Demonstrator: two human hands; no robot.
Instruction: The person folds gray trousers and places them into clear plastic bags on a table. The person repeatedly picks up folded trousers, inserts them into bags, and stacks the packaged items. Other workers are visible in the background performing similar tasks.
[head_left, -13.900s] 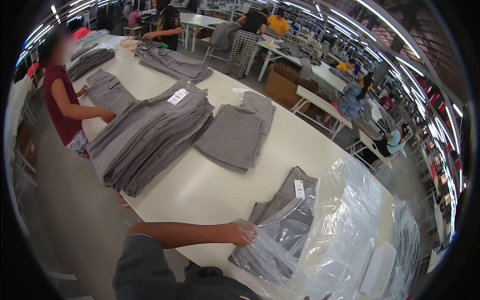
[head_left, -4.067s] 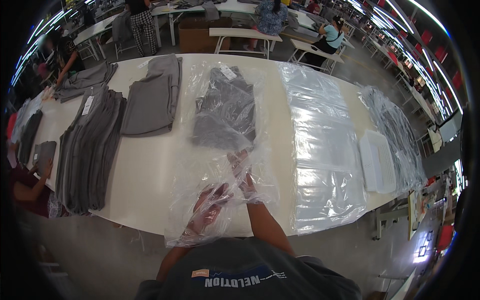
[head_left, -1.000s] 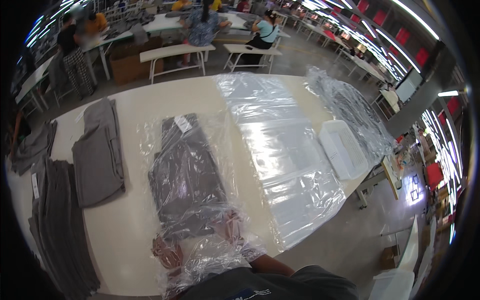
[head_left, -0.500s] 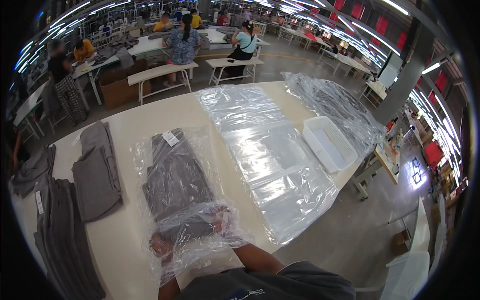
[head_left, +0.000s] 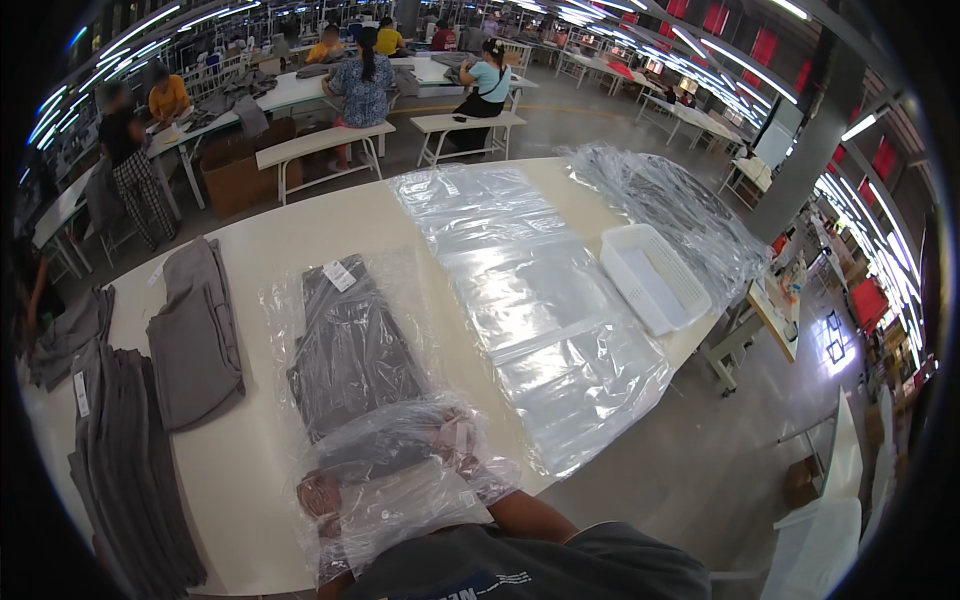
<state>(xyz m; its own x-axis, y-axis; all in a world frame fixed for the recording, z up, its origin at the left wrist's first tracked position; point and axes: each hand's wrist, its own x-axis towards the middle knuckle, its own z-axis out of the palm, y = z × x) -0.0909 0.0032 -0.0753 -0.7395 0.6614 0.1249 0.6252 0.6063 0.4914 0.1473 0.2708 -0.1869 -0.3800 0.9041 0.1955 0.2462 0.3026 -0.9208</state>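
Observation:
Folded grey trousers (head_left: 352, 345) with a white tag (head_left: 339, 275) lie inside a clear plastic bag (head_left: 410, 480) on the table in front of me. My left hand (head_left: 322, 497) is closed on the left side of the bag's near end. On the right side of that end, my right hand (head_left: 456, 440) grips the film, its fingers partly veiled by plastic. Loose film bunches around both hands, so single fingers are hard to make out. To the right lies a flat stack of clear plastic bags (head_left: 530, 290).
More folded grey trousers (head_left: 197, 335) and a long grey pile (head_left: 125, 460) lie at left. A white plastic basket (head_left: 655, 280) stands right of the bag stack, beside bagged grey garments (head_left: 690, 205). Beyond the pale table (head_left: 240, 490), people sit on white benches (head_left: 325, 147).
The film at the bag's near end has been pulled toward me and spread over the table edge. Both hands stay on it, having shifted only slightly. The basket and stacks lie as before.

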